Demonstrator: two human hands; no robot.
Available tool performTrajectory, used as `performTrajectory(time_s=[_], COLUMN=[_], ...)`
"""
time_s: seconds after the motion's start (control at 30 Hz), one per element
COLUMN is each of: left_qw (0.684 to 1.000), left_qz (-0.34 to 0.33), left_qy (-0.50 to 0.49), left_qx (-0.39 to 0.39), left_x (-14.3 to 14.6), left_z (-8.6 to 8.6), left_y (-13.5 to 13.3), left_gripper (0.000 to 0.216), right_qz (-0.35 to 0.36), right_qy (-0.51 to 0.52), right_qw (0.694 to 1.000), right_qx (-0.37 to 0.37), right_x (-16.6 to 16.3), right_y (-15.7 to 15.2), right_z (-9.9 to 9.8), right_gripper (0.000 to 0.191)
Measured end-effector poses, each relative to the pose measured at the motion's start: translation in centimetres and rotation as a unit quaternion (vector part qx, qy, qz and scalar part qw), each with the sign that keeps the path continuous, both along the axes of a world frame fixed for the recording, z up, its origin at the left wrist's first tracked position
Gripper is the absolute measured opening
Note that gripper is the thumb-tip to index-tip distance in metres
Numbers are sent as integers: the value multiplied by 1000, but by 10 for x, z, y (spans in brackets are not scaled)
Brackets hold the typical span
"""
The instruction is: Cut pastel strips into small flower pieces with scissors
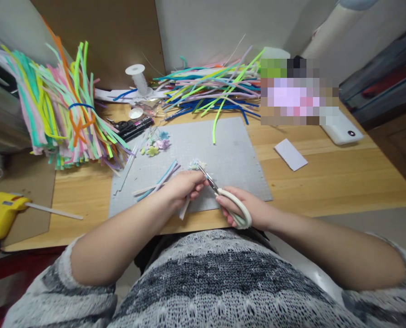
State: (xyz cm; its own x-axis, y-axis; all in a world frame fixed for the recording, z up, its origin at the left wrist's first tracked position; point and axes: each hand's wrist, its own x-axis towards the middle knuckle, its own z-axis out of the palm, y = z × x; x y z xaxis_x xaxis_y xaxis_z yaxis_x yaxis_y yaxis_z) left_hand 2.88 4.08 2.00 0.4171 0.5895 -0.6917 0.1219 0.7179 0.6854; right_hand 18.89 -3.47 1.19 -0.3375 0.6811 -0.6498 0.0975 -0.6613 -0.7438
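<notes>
Mat (232,166) beneath, right hand (254,205) wrapped round scissors (217,189), long axis toward 11 o'clock, passing close by left hand (186,186), which pinches pale strips (185,208) trailing to 7 o'clock and lies nearer the clippings (196,164), at its 1 o'clock

The right hand (254,207) holds scissors (224,193) while the left hand (184,186) grips pale strips (184,210) above a grey mat (232,157).

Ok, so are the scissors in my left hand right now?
No, your right hand grips the scissors by their pale handles.
</notes>
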Motion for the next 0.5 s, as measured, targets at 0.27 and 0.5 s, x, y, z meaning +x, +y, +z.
performTrajectory(time_s=[0.27, 0.5], left_qw=[998, 902], left_qz=[-23, -3], left_qy=[-16, 149], left_qx=[56, 404], left_x=[-8, -41], left_z=[5, 48], left_y=[2, 21], left_gripper=[19, 16], right_qz=[18, -26], right_qy=[-17, -322], right_qw=[999, 891], right_qx=[28, 319], right_x=[12, 64], right_y=[4, 20], right_z=[4, 18], right_gripper=[44, 38])
